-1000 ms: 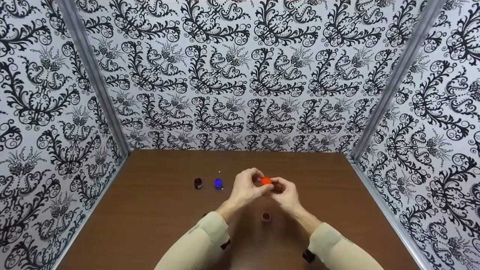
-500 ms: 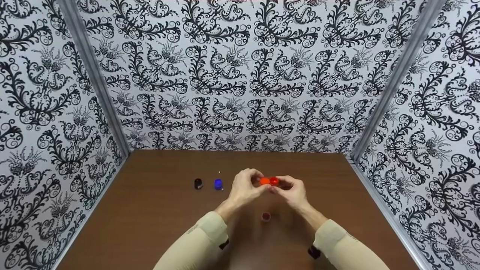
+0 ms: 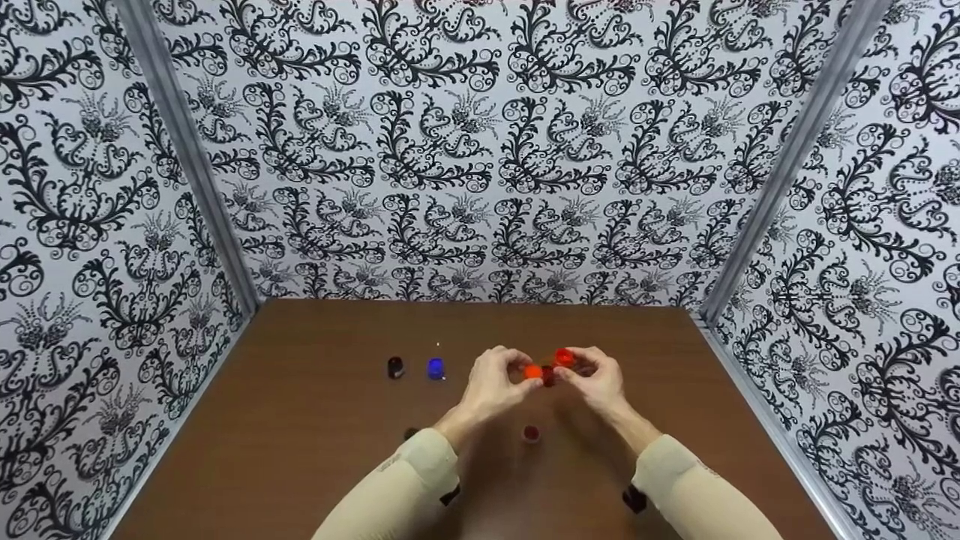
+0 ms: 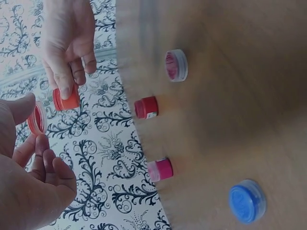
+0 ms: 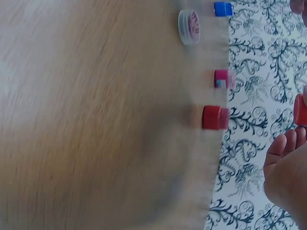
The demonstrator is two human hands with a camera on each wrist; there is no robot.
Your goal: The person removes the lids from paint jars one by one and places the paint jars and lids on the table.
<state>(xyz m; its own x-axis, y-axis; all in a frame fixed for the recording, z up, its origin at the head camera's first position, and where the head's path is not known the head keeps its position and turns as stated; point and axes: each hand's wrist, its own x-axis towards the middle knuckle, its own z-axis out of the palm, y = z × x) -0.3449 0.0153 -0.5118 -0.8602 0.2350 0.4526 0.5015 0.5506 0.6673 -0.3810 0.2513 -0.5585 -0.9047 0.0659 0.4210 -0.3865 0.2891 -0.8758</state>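
Note:
My left hand pinches an orange lid between thumb and fingers; its open, clear-rimmed side shows in the left wrist view. Just to the right, my right hand holds a small orange-red paint jar by its sides. Both are in the air, with a gap between lid and jar. Beyond the hands, a red jar and a pink jar stand on the table in the left wrist view. Nearer to me lies a clear-rimmed lid, dark red inside.
A black jar and a blue jar stand left of the hands on the brown table. A blue-topped round container shows in the left wrist view. Patterned walls enclose the table's back and sides.
The hands were together on the orange jar and lid. They have since parted, the right moving right with the jar, and a dark red jar now shows between them.

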